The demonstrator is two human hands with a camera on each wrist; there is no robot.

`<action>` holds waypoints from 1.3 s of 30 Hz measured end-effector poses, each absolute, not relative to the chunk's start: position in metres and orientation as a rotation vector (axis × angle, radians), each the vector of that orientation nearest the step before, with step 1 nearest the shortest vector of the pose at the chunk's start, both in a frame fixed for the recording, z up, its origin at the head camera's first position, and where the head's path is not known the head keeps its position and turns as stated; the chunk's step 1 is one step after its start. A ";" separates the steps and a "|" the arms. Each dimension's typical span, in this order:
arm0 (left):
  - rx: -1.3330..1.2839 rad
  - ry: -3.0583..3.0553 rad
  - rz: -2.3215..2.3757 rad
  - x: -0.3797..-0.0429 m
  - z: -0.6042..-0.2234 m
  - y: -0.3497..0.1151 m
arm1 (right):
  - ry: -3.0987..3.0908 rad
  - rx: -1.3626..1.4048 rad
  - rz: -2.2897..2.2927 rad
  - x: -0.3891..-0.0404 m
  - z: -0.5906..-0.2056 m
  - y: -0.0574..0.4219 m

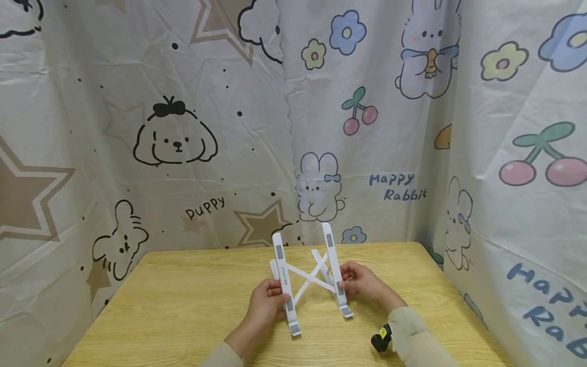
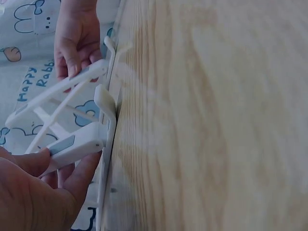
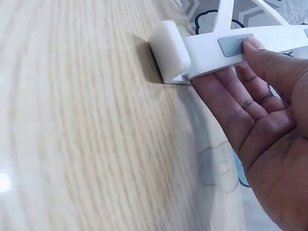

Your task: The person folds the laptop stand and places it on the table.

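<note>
A white folding laptop stand [image 1: 311, 278] with grey pads stands unfolded on the wooden table, its crossed braces spread between two sloping arms. My left hand [image 1: 266, 306] grips the left arm near its lower part, thumb on top by a grey pad and fingers beneath, as the left wrist view also shows [image 2: 43, 192]. On the other side my right hand [image 1: 364, 285] pinches the right arm. In the right wrist view, the right thumb [image 3: 264, 57] presses a grey pad while the fingers curl under the arm, close to the upturned front lip.
The light wooden table [image 1: 192, 300] reaches back to a patterned curtain [image 1: 257, 153] that hangs behind and on both sides. A small black device with a yellow mark [image 1: 381, 338] is at the right sleeve.
</note>
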State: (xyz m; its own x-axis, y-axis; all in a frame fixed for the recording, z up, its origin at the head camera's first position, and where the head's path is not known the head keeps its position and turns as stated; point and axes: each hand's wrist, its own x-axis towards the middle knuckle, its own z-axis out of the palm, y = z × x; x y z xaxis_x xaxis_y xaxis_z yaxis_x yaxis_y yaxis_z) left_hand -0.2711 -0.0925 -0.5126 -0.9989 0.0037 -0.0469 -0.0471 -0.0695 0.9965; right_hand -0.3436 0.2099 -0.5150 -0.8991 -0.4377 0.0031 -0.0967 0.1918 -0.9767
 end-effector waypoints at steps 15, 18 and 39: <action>0.032 2.124 2.181 -0.283 -0.512 -0.118 | 2.172 -0.334 -1.857 -0.317 -0.516 0.188; 0.043 2.125 2.177 -0.284 -0.511 -0.122 | 2.187 -0.303 -1.881 -0.312 -0.515 0.182; 0.062 2.173 2.142 -0.283 -0.510 -0.129 | 2.332 -0.097 -1.940 -0.293 -0.511 0.167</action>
